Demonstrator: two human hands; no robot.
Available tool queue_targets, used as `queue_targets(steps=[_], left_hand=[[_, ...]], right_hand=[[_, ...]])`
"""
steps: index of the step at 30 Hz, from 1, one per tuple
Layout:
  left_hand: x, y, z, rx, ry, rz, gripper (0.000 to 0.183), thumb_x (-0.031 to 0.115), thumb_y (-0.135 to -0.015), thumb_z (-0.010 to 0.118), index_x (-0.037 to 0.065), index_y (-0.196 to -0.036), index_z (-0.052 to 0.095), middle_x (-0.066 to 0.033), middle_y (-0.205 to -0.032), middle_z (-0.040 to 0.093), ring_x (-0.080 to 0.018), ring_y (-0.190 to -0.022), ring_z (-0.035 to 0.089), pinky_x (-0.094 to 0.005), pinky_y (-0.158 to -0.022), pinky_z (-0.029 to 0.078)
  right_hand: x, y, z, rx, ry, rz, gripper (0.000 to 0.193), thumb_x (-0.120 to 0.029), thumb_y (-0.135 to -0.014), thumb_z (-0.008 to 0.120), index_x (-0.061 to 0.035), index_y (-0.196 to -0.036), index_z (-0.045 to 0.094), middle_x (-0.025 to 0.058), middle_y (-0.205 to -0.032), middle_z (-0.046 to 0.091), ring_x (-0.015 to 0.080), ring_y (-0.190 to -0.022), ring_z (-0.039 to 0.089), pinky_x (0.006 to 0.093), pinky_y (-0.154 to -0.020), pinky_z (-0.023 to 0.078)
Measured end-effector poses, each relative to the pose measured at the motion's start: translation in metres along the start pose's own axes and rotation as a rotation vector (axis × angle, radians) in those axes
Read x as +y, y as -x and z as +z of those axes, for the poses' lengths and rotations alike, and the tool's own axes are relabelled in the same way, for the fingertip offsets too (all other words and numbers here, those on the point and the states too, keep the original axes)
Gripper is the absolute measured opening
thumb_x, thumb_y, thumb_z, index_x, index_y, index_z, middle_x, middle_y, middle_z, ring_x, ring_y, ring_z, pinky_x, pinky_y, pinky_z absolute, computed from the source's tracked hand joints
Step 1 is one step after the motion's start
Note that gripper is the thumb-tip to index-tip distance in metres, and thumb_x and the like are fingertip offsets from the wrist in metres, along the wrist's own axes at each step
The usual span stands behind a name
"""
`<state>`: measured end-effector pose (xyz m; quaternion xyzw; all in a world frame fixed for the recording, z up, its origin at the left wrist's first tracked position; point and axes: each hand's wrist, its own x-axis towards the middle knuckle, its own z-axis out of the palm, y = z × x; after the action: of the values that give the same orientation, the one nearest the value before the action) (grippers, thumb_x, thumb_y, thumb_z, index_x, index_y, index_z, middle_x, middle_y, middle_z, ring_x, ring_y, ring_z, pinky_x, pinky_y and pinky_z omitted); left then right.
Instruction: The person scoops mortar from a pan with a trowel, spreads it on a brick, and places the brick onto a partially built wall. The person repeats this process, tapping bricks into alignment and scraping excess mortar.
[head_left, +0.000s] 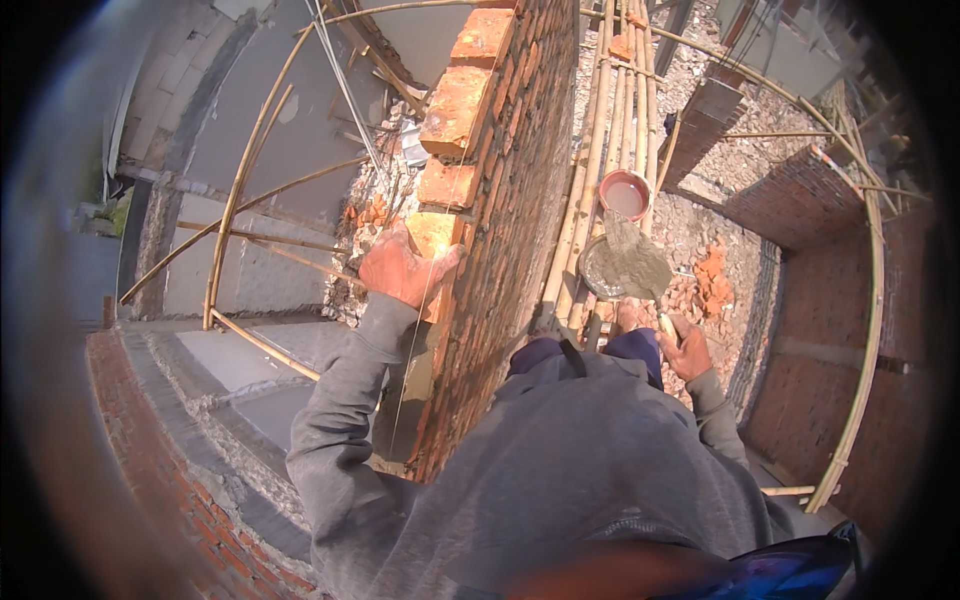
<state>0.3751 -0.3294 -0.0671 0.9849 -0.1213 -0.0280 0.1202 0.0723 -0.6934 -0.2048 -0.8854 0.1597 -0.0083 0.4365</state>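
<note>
My left hand (400, 265) is curled over an orange brick (435, 232) on top of the brick wall (500, 200), thumb toward the wall's right face. Whether the brick is bedded there cannot be told. Past it, more bricks (456, 112) line the wall top in a row. My right hand (686, 350) is closed round the handle of a trowel (667, 325). Wet grey mortar (638, 262) hides the trowel's blade. It lies over or just above a round dark pan (598, 268) by my feet. A thin string (412, 350) runs along the wall top, passing by my left hand.
A reddish bucket (625, 194) with pale liquid stands beyond the pan. Bamboo poles (610, 110) form the scaffold platform under my feet. More poles (240, 190) cross at left, and a curved pole (872, 330) rises at right. Broken bricks (713, 283) and rubble lie below.
</note>
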Motion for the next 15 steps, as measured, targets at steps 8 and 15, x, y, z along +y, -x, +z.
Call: queue_targets(steps=[8,15], left_hand=[[-0.049,0.021,-0.005,-0.011,0.220,0.175,0.106,0.054,-0.070,0.085,-0.005,-0.148,0.046,-0.0270,-0.133,0.059,-0.0397,-0.123,0.059,-0.0451,-0.104,0.049],[-0.060,0.065,0.015,0.098,0.281,0.340,0.120,0.043,-0.060,0.089,-0.006,-0.155,0.034,-0.0309,-0.131,0.057,-0.0424,-0.123,0.058,-0.0454,-0.102,0.051]], right_hand=[[-0.120,-0.033,-0.031,-0.097,-0.565,-0.021,0.026,-0.016,-0.098,0.057,0.0039,-0.115,0.061,0.0071,-0.077,0.063,0.0087,-0.060,0.058,0.0252,-0.055,0.045],[-0.262,-0.055,-0.006,-0.420,-0.776,-0.165,0.039,-0.031,-0.103,0.051,0.0046,-0.118,0.058,0.0095,-0.073,0.063,0.0115,-0.054,0.056,0.0247,-0.052,0.044]])
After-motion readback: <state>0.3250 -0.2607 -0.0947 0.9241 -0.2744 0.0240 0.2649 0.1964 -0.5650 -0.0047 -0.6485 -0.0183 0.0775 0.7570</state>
